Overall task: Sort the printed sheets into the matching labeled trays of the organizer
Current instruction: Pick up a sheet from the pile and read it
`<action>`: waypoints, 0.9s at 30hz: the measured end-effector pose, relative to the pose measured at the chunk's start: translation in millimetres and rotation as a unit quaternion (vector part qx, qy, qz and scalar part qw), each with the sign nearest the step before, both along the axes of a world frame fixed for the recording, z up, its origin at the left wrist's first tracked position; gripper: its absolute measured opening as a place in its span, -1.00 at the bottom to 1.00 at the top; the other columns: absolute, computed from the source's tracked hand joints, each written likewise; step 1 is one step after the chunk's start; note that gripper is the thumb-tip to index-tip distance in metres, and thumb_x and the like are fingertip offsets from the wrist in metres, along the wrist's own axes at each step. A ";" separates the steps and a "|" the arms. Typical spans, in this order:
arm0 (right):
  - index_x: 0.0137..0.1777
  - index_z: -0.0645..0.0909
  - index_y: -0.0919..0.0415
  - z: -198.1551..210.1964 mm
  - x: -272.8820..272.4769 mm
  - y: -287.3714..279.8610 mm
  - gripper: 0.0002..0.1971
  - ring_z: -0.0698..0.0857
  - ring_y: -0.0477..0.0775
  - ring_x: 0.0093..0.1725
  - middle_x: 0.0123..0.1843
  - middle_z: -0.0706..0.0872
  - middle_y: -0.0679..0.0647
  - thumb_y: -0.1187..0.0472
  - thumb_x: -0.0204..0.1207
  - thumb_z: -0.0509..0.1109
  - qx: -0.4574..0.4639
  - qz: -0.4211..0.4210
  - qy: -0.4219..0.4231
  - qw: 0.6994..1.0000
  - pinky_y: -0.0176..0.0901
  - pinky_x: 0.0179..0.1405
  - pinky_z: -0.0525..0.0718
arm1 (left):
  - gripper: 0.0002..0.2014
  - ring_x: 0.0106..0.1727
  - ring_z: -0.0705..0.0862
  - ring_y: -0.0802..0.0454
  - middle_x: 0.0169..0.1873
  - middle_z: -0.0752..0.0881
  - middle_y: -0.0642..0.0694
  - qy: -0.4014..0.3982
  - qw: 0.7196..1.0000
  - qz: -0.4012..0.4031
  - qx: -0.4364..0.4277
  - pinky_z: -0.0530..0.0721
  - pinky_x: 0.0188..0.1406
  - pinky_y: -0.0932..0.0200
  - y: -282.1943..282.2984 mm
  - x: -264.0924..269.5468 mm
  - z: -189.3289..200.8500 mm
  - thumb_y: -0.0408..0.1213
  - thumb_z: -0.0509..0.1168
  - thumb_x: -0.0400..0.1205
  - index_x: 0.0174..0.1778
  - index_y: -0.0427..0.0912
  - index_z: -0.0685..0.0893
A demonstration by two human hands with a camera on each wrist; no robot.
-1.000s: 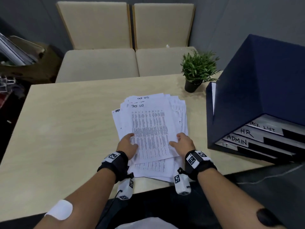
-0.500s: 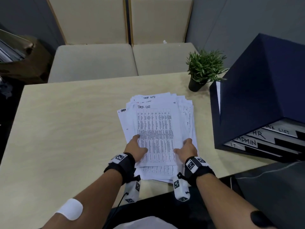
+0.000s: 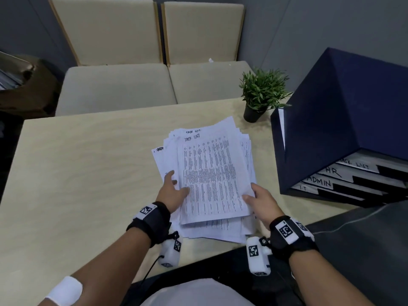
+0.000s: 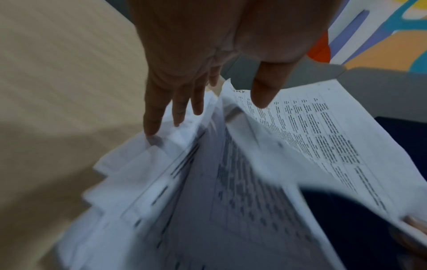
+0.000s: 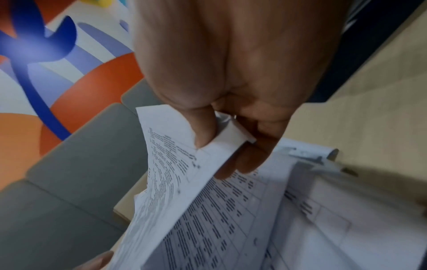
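A loose pile of printed sheets (image 3: 220,230) lies on the table in front of me. Its top sheet (image 3: 212,173), headed TASK LIST, is raised off the pile at its right side. My right hand (image 3: 258,199) pinches that sheet's lower right edge between thumb and fingers (image 5: 203,138). My left hand (image 3: 174,191) lies with straight fingers (image 4: 152,124) on the pile's left edge, its thumb over the raised sheet (image 4: 323,137). The dark blue organizer (image 3: 342,120) stands to the right, its trays labelled TASK LIST (image 3: 355,164), HR (image 3: 333,172), ADMIN (image 3: 318,182) and IT (image 3: 303,188).
A small potted plant (image 3: 260,96) stands between the pile and the organizer's back corner. Two beige chairs (image 3: 119,89) are behind the light wooden table (image 3: 77,173). A thin cable (image 3: 353,221) runs over the dark surface at the near right.
My right hand has taken hold of the top sheet's right edge and lifted it off the pile. My left hand has slid left, its fingers now on the pile's edge.
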State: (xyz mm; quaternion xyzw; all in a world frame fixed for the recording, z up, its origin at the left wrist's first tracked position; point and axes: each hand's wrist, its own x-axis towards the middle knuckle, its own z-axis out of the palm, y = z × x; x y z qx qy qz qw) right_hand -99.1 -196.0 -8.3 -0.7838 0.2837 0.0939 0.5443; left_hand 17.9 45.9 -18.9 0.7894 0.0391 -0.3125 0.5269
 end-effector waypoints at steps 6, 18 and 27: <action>0.24 0.65 0.07 50.7 -20.6 -1.4 -0.70 0.77 -0.01 0.13 0.10 0.82 -0.06 0.39 0.66 0.23 0.039 0.006 -0.037 0.999 -0.07 0.09 0.68 | -0.23 0.55 0.34 -0.10 0.59 0.28 -0.12 -0.027 0.993 0.075 -0.088 0.41 0.41 0.00 1.1 15.5 28.5 -0.11 0.36 0.63 0.66 -0.02 0.04; 0.15 0.65 0.04 51.3 -59.9 -42.0 -0.77 0.77 0.06 0.15 0.09 0.82 -0.02 0.35 0.62 0.34 0.060 -0.045 -0.072 0.995 -0.02 0.16 0.71 | -0.72 0.13 0.75 -0.05 0.09 0.78 -0.06 -0.151 0.974 0.072 -0.155 0.66 0.23 -0.13 -54.0 -42.3 89.3 -0.39 0.32 0.64 0.27 -0.17 0.64; 0.40 0.47 0.02 97.6 -81.6 -95.3 -0.51 0.71 0.01 0.27 0.28 0.73 0.00 0.13 0.48 0.49 0.115 -0.078 -0.171 0.975 0.13 0.40 0.57 | -0.71 0.07 0.78 -0.13 0.02 0.81 -0.11 -0.177 0.957 -0.041 -0.225 0.72 0.08 -0.06 -97.3 -103.0 146.1 -0.43 0.41 0.50 0.12 -0.12 0.66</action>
